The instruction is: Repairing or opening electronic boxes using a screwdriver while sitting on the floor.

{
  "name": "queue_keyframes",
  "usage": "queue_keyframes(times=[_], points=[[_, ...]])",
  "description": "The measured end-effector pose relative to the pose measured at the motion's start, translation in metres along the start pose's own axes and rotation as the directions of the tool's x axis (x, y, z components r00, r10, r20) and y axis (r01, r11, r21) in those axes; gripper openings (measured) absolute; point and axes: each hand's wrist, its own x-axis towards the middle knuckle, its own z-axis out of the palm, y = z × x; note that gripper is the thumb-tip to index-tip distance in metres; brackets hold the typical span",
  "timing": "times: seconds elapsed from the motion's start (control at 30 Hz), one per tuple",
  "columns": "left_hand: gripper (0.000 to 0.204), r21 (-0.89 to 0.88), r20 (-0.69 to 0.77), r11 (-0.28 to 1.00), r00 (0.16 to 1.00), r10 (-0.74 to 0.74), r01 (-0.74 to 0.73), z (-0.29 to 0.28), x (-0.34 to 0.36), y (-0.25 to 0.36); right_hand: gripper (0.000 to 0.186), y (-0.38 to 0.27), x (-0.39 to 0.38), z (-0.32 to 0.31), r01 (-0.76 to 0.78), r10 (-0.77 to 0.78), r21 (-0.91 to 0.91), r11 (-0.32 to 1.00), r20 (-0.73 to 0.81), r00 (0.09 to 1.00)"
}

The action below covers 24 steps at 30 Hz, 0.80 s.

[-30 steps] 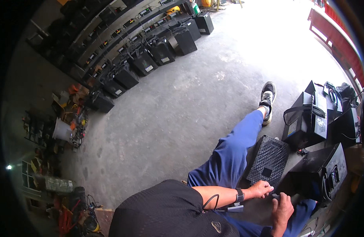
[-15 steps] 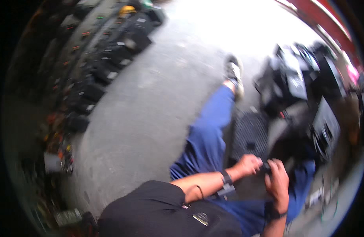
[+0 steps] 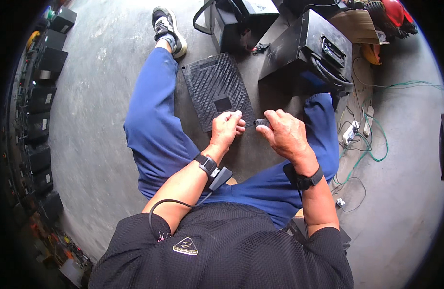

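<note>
My left hand [image 3: 226,126] is closed in a pinch over the near edge of a black ribbed rectangular plate [image 3: 203,82] that lies between my legs; whatever is between its fingertips is too small to make out. My right hand [image 3: 282,132], just right of it, grips a small dark object [image 3: 260,123] between thumb and fingers. Beyond that hand stands a black metal case [image 3: 289,72] with a handle and a corrugated cable on it. Another black case [image 3: 250,21] with a strap is behind the plate, with a small connector [image 3: 260,48] on the floor beside it.
My outstretched leg [image 3: 152,111] lies left of the plate. At the right are cables, white power strips [image 3: 368,120], a plug [image 3: 341,202] and cardboard [image 3: 352,26] near red and dark items [image 3: 395,12]. A row of black boxes [image 3: 41,130] runs along the left side.
The view has swung right and down, centring my hands, legs and the plate, with the row of boxes now at the left rim. Both hands remain close together with fingers closed.
</note>
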Motion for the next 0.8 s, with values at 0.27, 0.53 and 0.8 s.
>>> queue_keyframes(times=[0.27, 0.53, 0.8], points=[[0.028, -0.047, -0.064, 0.998, 0.997, 0.034, -0.037, -0.003, 0.000, 0.003, 0.035, -0.005, 0.002, -0.005, -0.039, 0.039, -0.003, 0.999, 0.144, 0.989], [0.028, -0.180, -0.341, 0.938, 0.913, 0.223, -0.296, -0.019, 0.019, 0.027, 0.029, -0.004, 0.005, -0.004, 0.060, -0.060, -0.009, 0.998, 0.032, 0.998], [0.026, -0.178, -0.424, 0.939, 0.884, 0.197, -0.295, -0.023, 0.025, 0.021, 0.021, -0.004, 0.004, -0.006, 0.123, -0.124, 0.013, 0.992, 0.020, 0.992]])
